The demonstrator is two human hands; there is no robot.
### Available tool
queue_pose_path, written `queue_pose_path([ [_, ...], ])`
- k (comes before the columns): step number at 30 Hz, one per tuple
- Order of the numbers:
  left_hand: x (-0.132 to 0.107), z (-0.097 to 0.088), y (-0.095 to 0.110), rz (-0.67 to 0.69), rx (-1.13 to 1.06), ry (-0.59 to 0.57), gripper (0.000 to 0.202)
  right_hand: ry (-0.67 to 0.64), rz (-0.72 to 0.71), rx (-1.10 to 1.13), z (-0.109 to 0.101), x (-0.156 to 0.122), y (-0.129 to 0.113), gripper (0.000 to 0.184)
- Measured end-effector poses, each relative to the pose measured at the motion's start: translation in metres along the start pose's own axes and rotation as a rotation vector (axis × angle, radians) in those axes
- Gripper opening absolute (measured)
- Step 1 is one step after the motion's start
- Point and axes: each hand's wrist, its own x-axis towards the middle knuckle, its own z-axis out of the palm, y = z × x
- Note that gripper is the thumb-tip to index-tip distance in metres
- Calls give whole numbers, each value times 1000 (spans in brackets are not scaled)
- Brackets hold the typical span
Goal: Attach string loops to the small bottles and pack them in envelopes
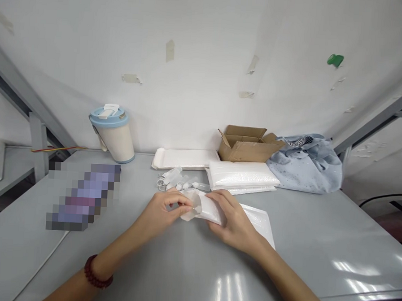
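My right hand (232, 222) is wrapped around a white bubble mailer (212, 209), whose open mouth faces left. At that mouth, my left hand (166, 211) has its thumb and forefinger pinched together. A small whitish thing shows just beside these fingertips, too small to name, and I cannot tell whether they grip it or the mailer's edge. Behind my hands lies a cluster of small translucent plastic pieces (172, 177) with thin white loops. Another flat bubble mailer (259, 221) rests partly under my right hand. A stack of bubble mailers (243, 175) sits just beyond.
Along the wall stand a blue-lidded tumbler (116, 137), a long white box (187, 158), an open cardboard box (251, 148) and a bundled light-blue cloth (308, 167). A pixelated phone-like object (87, 196) with a white cable (43, 263) lies left on the grey table (167, 274).
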Motion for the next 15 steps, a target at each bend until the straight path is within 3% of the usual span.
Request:
queue_pose_path([
  [4, -2, 8, 0, -19, 53, 1, 12, -51, -44, 43, 4, -1, -2, 55],
  [11, -13, 31, -2, 119, 254, 136, 12, -57, -107, 47, 11, -2, -7, 57],
  [15, -14, 31, 1, 194, 271, 219, 13, -50, -143, 36, 10, -3, -6, 62],
])
